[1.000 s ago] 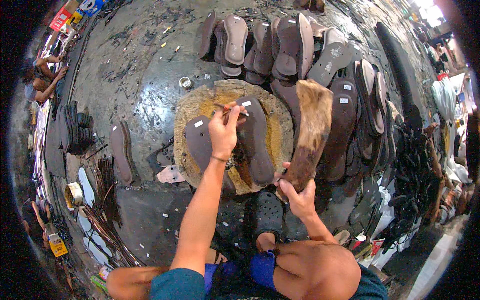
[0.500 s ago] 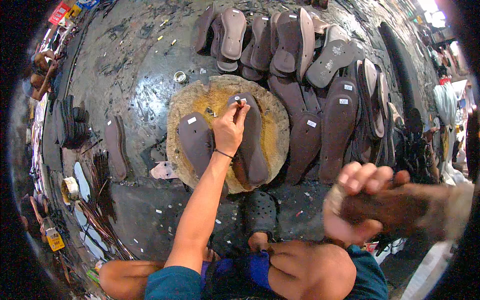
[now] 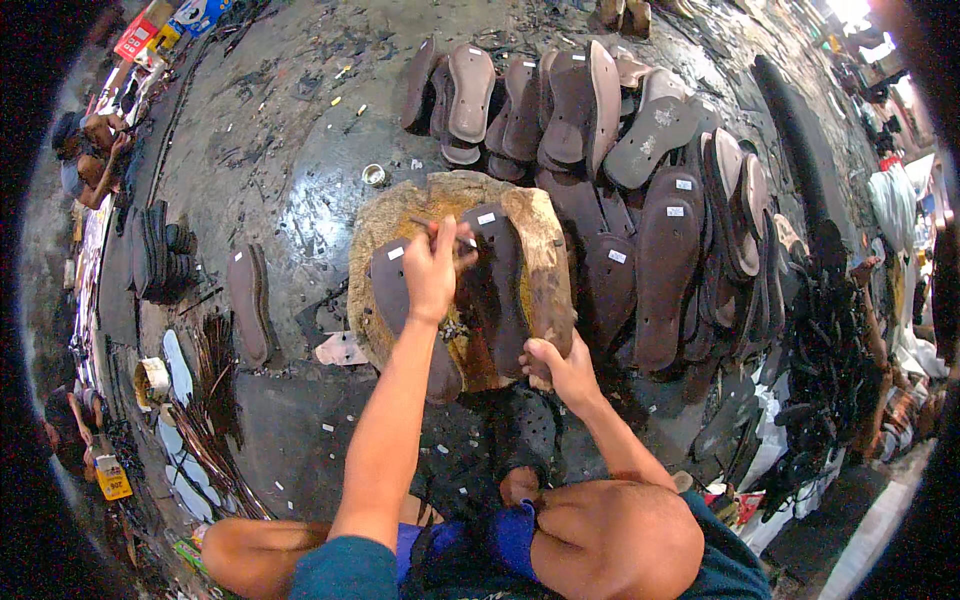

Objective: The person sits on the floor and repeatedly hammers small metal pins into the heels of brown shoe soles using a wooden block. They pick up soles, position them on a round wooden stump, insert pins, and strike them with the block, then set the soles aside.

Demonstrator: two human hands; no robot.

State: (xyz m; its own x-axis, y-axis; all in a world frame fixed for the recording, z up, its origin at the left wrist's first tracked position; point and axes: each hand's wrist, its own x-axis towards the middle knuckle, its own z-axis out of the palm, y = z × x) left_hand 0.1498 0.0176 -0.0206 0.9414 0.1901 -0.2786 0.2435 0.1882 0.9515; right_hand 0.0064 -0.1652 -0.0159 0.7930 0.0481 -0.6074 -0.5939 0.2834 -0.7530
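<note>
I sit on the floor before a round wooden stump (image 3: 375,235). Two dark brown shoe soles lie on it, the left sole (image 3: 392,290) and the right sole (image 3: 495,290), each with a small white tag. My left hand (image 3: 433,272) rests between them and pinches a thin pointed tool (image 3: 428,228) whose tip is at the right sole's top. My right hand (image 3: 560,365) grips the lower end of a long brown wooden block (image 3: 548,275), which lies along the stump's right side next to the right sole.
Several brown soles (image 3: 665,240) lie in rows behind and to the right of the stump. A small tin cup (image 3: 374,175) stands behind it. To the left are a lone sole (image 3: 248,305), a dark stack of soles (image 3: 160,250) and thin strips (image 3: 215,400). Other people sit at the left (image 3: 90,150) and right (image 3: 880,275) edges.
My right hand swung the wooden block up toward the camera and then brought it down at the stump's right side. My left hand stayed on the soles with the tool.
</note>
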